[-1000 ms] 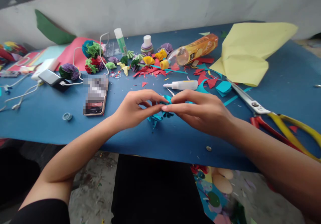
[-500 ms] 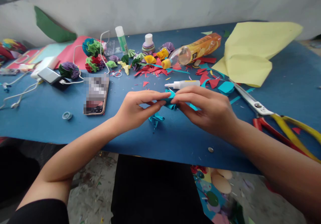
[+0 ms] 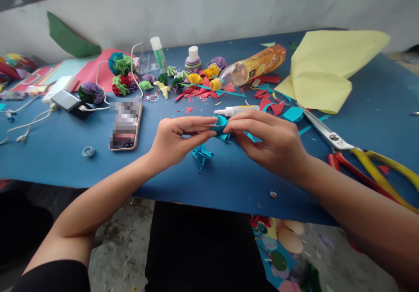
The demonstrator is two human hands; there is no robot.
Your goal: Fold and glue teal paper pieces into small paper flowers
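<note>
Both hands meet over the middle of the blue table (image 3: pixel 59 161). My left hand (image 3: pixel 175 141) and my right hand (image 3: pixel 271 141) pinch a small folded teal paper piece (image 3: pixel 221 126) between their fingertips, just above the tabletop. Another crumpled teal paper piece (image 3: pixel 202 153) lies on the table right below the hands. A white glue bottle (image 3: pixel 237 110) lies on its side just behind my right fingers.
A phone (image 3: pixel 125 124) lies left of my left hand. Large scissors with yellow and red handles (image 3: pixel 356 154) rest at the right. Yellow paper sheet (image 3: pixel 322 71), an orange bottle (image 3: pixel 252 67), a glue stick (image 3: pixel 158 54), paper flowers (image 3: pixel 121 71) and red scraps (image 3: pixel 199 92) crowd the back. Chargers and cables (image 3: pixel 62 100) sit far left.
The hands have lifted one teal piece up and slightly right, away from the crumpled teal piece that stays on the table. The pinch holds throughout.
</note>
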